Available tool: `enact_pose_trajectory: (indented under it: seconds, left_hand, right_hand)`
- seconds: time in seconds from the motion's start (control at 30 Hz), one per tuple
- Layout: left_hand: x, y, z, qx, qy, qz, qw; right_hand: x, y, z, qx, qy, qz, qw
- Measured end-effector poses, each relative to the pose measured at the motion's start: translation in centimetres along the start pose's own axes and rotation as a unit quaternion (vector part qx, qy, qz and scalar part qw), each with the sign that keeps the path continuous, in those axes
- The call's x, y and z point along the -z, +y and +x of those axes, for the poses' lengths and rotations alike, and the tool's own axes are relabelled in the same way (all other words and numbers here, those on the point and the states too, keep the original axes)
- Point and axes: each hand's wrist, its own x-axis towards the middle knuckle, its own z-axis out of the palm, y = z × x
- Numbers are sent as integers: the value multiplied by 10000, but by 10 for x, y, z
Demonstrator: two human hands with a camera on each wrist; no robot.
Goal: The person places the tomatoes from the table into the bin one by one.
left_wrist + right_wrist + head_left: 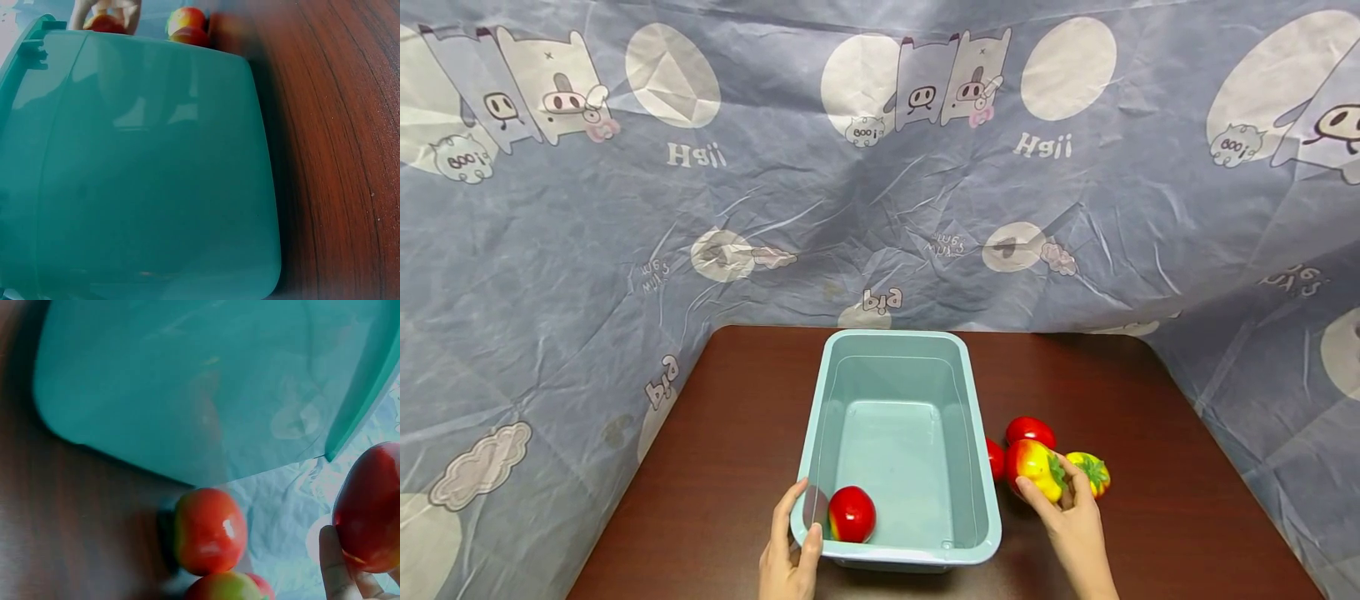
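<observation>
A light blue-green plastic bin stands upright on the table. My left hand grips its near left corner, fingers and thumb on the rim. Inside the bin, by that corner, lies one glossy red fruit with a little yellow on it. To the right of the bin, my right hand holds a red-and-yellow fruit with green leaves at its top. In the right wrist view the held fruit shows its red side, with fingers against it.
Around the held fruit are more fruits on the table: a red one behind, another red one partly hidden by the bin's right wall, and a yellow one with green leaves to the right. A printed grey-blue cloth hangs around the dark wooden table.
</observation>
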Motion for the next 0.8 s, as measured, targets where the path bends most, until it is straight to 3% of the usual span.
enact_pose_trajectory:
  seconds: [0.47, 0.8]
  left_hand:
    - [-2, -4, 2, 22, 45, -1, 10000]
    - [0, 0, 1, 1, 38, 91, 10000]
  right_hand:
    - [-6, -37, 4, 389, -331, 453, 9977]
    - [-14, -58, -1, 1304, -740, 887, 9847]
